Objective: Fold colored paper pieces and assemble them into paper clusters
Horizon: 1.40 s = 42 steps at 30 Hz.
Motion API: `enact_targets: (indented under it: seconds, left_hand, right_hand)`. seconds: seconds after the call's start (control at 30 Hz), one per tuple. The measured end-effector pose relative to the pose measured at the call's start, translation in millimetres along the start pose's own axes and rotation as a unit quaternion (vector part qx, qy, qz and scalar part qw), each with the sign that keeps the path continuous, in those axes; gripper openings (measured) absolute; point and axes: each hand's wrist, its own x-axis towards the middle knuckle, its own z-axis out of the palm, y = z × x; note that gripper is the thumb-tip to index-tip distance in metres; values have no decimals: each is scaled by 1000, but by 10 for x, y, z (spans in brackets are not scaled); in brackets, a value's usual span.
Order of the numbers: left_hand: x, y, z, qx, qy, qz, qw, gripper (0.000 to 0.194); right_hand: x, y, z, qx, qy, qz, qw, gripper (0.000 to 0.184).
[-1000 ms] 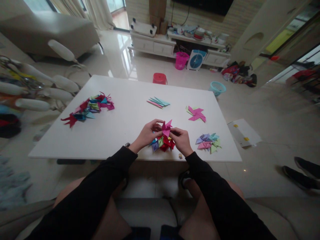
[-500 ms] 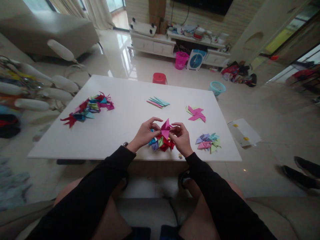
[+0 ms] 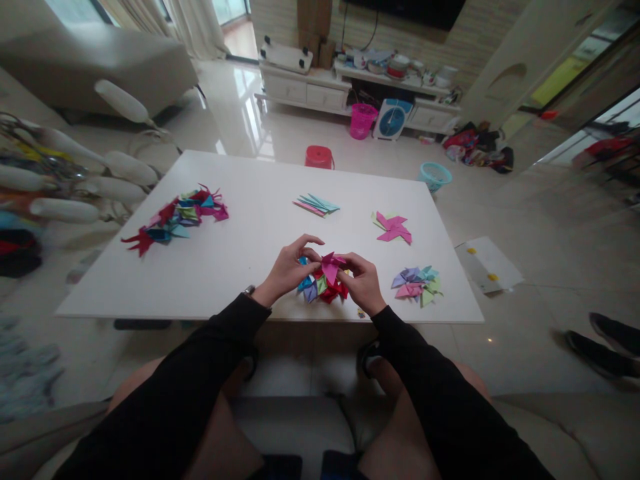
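My left hand (image 3: 289, 269) and my right hand (image 3: 363, 281) pinch a folded magenta paper piece (image 3: 329, 265) from both sides, just above the near edge of the white table (image 3: 250, 240). Directly under it lies a small heap of folded papers (image 3: 324, 288) in red, blue, green and purple. Both sleeves are black, and a watch shows at my left wrist.
On the table lie a pile of red, blue and green folded shapes (image 3: 175, 217) at the left, flat teal and pink sheets (image 3: 316, 205), a pink pinwheel (image 3: 393, 228) and a pastel pile (image 3: 417, 284). Red (image 3: 319, 157), pink and blue baskets stand on the floor beyond. Someone's dark shoes (image 3: 605, 350) are at right.
The magenta piece has come down a little toward the heap and looks flatter. My left fingers have spread slightly. Nothing else on the table moved.
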Motion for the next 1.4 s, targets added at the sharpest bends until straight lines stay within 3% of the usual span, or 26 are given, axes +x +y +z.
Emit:
enact_targets:
  seconds: [0.1, 0.27, 0.6, 0.9, 1.23, 1.4]
  left_hand:
    - [-5, -10, 3, 3, 2, 1, 1000, 42]
    - [-7, -26, 1, 8, 3, 6, 1000, 42]
    - [-12, 17, -4, 24, 17, 10, 1000, 42]
    - [-14, 24, -10, 38, 17, 10, 999, 41]
    - [-16, 15, 20, 17, -7, -2, 1000, 46]
    - [-6, 33, -1, 52, -15, 1, 999, 47]
  right_hand:
    - [1, -2, 4, -1, 4, 11, 1000, 20]
    - [7, -19, 10, 40, 4, 37, 998, 35]
    - [10, -23, 8, 13, 14, 26, 999, 10]
    - [7, -43, 12, 54, 28, 34, 998, 50]
    - [5, -50, 30, 54, 35, 51, 997, 39]
    - [67, -35, -106, 18, 0, 52, 998, 40]
